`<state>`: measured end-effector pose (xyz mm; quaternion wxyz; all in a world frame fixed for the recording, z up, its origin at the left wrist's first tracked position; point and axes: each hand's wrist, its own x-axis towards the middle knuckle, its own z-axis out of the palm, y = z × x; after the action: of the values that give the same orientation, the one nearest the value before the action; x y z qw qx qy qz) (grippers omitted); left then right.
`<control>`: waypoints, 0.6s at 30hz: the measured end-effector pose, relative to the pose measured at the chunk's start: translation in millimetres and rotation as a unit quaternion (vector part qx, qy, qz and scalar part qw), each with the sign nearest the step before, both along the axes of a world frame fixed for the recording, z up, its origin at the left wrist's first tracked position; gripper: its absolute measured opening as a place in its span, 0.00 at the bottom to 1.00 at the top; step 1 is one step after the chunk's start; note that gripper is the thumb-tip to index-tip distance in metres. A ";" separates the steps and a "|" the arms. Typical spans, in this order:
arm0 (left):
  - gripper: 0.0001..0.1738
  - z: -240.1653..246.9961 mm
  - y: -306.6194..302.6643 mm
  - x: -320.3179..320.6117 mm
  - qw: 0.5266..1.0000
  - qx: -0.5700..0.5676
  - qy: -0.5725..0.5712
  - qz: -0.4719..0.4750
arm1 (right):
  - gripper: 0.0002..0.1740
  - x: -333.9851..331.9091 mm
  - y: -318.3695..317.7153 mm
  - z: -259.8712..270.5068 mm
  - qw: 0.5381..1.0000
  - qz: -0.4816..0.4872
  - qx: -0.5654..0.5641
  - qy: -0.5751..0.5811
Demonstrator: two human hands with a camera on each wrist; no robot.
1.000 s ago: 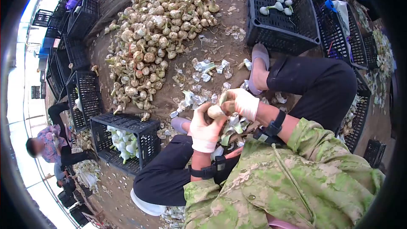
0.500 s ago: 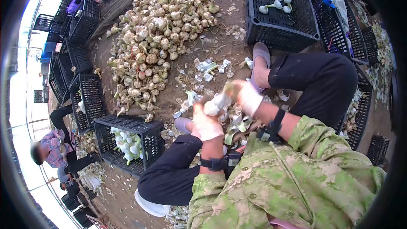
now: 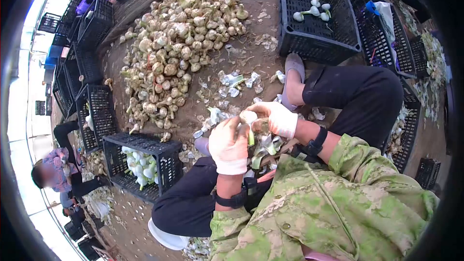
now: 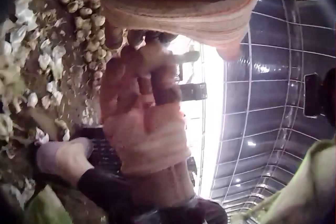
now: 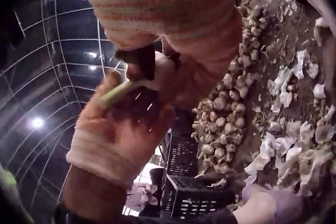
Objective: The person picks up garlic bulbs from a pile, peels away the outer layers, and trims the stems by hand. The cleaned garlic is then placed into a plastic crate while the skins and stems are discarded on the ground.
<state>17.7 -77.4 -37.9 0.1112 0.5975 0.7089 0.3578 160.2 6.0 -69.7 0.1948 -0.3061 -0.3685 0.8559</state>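
Note:
In the head view, a white garlic bulb (image 3: 248,117) is between the two hands, its green stem (image 3: 251,137) pointing down toward the body. My left hand (image 3: 228,143), in a pale glove with bare fingertips, holds it from the left. From the right, my right hand (image 3: 278,118), gloved alike, pinches the bulb with thumb and fingers. The right wrist view shows the bulb (image 5: 164,71) under the right fingers and its stem (image 5: 116,93) lying across the left hand (image 5: 113,137). Fingers partly hide the bulb in the left wrist view.
A big heap of unpeeled garlic (image 3: 179,43) lies ahead on the dirt floor. Peeled bulbs fill a black crate (image 3: 166,152) at left; several lie in another crate (image 3: 319,43) ahead right. Torn skins (image 3: 232,82) litter the ground between my feet. Another person (image 3: 55,174) sits far left.
The bulb has turned: its stem pointed up toward the right hand and now points down toward the body. The right hand made a quick, blurred pull midway. The bulb looks whiter.

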 end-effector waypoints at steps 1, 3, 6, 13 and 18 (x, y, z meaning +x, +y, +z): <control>0.14 7.3 -0.1 0.4 1.000 -0.003 0.002 0.005 | 0.24 -1.4 -0.5 -3.7 0.998 0.021 0.050 -0.031; 0.08 15.0 0.0 2.6 0.981 -0.097 0.167 -0.019 | 0.22 -3.8 -4.8 -28.4 0.985 0.045 0.151 -0.069; 0.08 10.1 0.7 10.9 0.968 -0.132 0.215 -0.009 | 0.20 1.6 -2.5 -25.2 0.955 0.080 0.241 -0.152; 0.07 -11.5 -3.2 -20.7 0.734 -0.032 -0.667 0.126 | 0.36 17.6 3.0 -3.0 0.981 0.091 -0.047 0.163; 0.09 -13.9 -8.5 -36.9 0.578 0.069 -0.808 0.092 | 0.41 12.2 -0.7 -24.0 0.949 0.042 -0.206 0.237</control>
<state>-19.2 -85.9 -51.7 0.5625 -0.0015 0.3505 0.7488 172.4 5.4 -93.8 0.1727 -0.1124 -0.1403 0.9684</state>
